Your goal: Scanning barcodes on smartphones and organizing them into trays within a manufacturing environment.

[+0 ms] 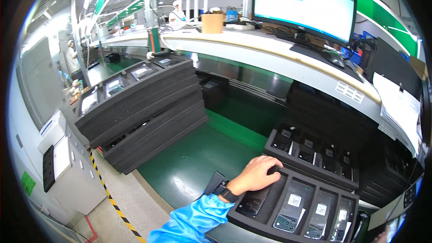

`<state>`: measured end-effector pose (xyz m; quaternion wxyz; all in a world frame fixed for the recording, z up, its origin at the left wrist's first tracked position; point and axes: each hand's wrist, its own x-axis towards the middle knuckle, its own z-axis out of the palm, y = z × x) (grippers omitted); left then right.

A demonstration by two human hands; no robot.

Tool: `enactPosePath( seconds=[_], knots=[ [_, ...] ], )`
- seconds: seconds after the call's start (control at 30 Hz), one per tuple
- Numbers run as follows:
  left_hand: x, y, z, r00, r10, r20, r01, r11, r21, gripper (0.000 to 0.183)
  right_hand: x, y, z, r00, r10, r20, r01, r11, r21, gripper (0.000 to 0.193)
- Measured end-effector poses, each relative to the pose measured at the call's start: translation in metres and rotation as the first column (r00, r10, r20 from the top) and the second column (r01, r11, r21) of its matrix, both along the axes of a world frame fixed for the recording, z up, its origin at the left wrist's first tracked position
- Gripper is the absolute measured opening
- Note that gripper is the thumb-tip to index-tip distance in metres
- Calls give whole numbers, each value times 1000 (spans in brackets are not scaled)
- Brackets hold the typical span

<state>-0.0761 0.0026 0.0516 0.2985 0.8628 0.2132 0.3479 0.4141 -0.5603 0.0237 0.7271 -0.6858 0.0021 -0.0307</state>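
Head view: one hand in frame, coming up from the lower edge in a blue sleeve with a black watch on the wrist. Which hand it is cannot be told for sure; it reads as the left. Fingers curled loosely, resting on the top left corner of the near foam tray, fingertips over the top of the first slot. No firm clamp visible; whether it grips anything cannot be told.

Near tray is black foam with four slots, each holding a phone lying back up, camera end toward the person, white labels on three. The leftmost phone lies right under the hand. Just behind it, a second foam tray holds more phones. A tall stack of black foam trays sits well to the left, top one with phones face up.

Surface is a green conveyor belt. Above it a white shelf carries a monitor and a cardboard box. Factory hall, striped floor tape, another worker far back.
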Motion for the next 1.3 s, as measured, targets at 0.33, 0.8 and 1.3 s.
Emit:
enactPosePath(
  seconds=[0.33,0.8,1.3],
  knots=[
    [-10,7,2,985,-104,139,149,915,-374,52,-297,319,117,215,873,-438,-947,77,-311,26],
    [2,-17,22,918,117,-378,-5,958,286,70,-306,326,110,374,905,-202,-790,197,-581,31],
    [-84,-87,12,976,63,211,117,660,-742,67,-259,165,56,971,240,0,-174,704,-689,60]
  ],
)
